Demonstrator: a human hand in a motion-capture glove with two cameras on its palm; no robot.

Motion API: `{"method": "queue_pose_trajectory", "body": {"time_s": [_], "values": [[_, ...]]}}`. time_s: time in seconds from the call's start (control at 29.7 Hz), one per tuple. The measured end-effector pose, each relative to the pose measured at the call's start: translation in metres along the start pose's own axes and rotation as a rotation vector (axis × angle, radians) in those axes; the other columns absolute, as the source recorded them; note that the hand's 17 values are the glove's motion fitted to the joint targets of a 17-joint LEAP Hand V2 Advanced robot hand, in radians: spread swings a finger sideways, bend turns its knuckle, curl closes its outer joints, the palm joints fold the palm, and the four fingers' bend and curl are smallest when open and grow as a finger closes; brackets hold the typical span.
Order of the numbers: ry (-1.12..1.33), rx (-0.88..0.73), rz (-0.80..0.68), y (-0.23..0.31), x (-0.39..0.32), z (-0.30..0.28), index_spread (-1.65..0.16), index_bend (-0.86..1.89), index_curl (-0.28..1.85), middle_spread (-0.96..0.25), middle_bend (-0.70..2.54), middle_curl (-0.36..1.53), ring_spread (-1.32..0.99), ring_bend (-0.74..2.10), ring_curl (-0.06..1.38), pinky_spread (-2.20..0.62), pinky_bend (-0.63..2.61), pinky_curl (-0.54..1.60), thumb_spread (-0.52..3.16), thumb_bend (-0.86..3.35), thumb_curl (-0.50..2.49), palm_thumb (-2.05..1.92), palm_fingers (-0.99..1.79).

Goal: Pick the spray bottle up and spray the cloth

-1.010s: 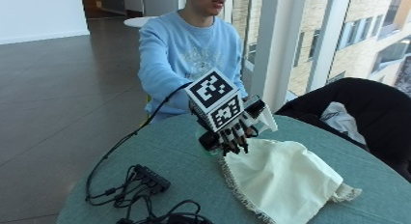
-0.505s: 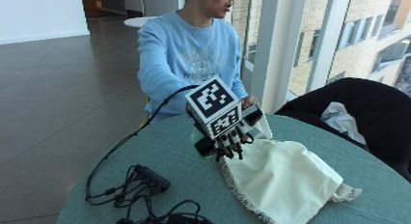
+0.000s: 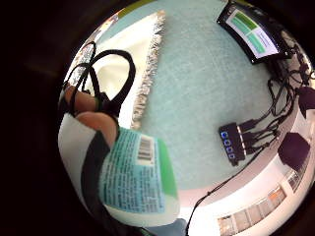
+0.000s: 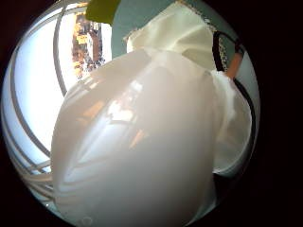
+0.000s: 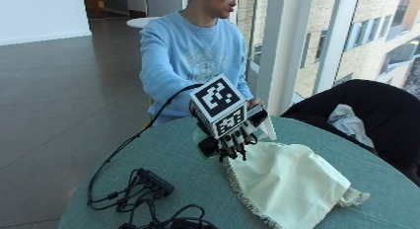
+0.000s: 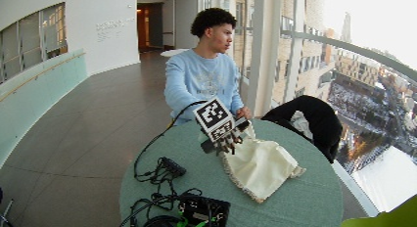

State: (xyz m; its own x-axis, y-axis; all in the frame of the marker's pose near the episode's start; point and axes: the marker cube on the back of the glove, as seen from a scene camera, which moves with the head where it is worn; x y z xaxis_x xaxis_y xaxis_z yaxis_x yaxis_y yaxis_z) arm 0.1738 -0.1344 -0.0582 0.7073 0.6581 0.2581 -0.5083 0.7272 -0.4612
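- Bench: one round green-topped surface, directly beneath the hand and carrying everything noted here.
- Cloth: one cream piece with a fringed edge, lying flat on the bench. Its near edge is just under and beside the hand; the rest spreads away from the hand toward the far rim.
- Spray bottle: one only. White body with a green and teal label and a barcode, filling much of both palm views, so it sits right against the palm. In the outside view it is mostly hidden behind the hand.
- Hand: gloved right hand, fingers curled around the spray bottle, grasping it above the cloth's near edge. The bottle appears raised off the bench, though the base is not clearly visible.
- Cable hub: one small black box with leads, on the bench to the side of the hand away from the cloth, well apart from it.
- Progress, my judgement: pick-up looks done. Spraying is left; no mist or wet patch shows on the cloth. Cannot tell which way the nozzle points, so aim needs checking before the trigger squeeze.
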Motion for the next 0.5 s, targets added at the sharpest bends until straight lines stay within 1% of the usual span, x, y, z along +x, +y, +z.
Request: {"method": "queue_pose_trajectory", "body": {"time_s": [0.5], "values": [[0.015, -0.026, 0.015, 0.0023, 0.0002, -0.0033, -0.21, 0.18, 0.55, -0.08, 0.26, 0.47, -0.05, 0.49, 0.39, -0.06, 0.35, 0.38, 0.63, -0.03, 0.69, 0.91, 1.22]]}}
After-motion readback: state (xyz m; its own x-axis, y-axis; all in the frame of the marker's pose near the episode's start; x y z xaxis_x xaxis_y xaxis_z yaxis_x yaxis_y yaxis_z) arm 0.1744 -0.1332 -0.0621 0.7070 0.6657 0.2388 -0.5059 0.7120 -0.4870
